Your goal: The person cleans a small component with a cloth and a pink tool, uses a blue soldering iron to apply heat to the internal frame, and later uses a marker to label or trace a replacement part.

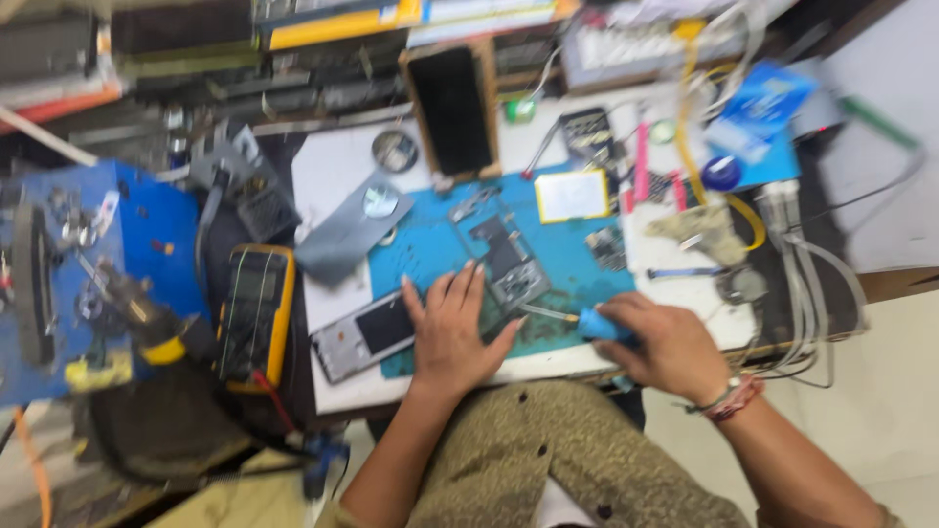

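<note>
Blue work mat (572,256) sits near the bench's front edge, its near border almost flush with the white tabletop (328,171) rim. Bare mat shows at 12 o'clock of the hands; clutter crowds the far and right sides.

Left hand (452,330): flat, fingers spread, palm down on the mat, fingertips touching a grey metal phone frame (515,269), rectangular and hard-edged. It grips nothing.

Right hand (667,344): curled closed around the blue handle of a screwdriver (577,321); thin metal shaft points toward 9 o'clock, tip at the frame's lower corner.

At 9 o'clock of the left hand, a silver-backed phone (370,332) lies tilted, overhanging the mat edge. Further at 9 o'clock, a yellow-cased multimeter (256,311). At 3 o'clock of the bench, grey cables (808,284) drape over the side. View is motion-blurred; small parts unreadable.
</note>
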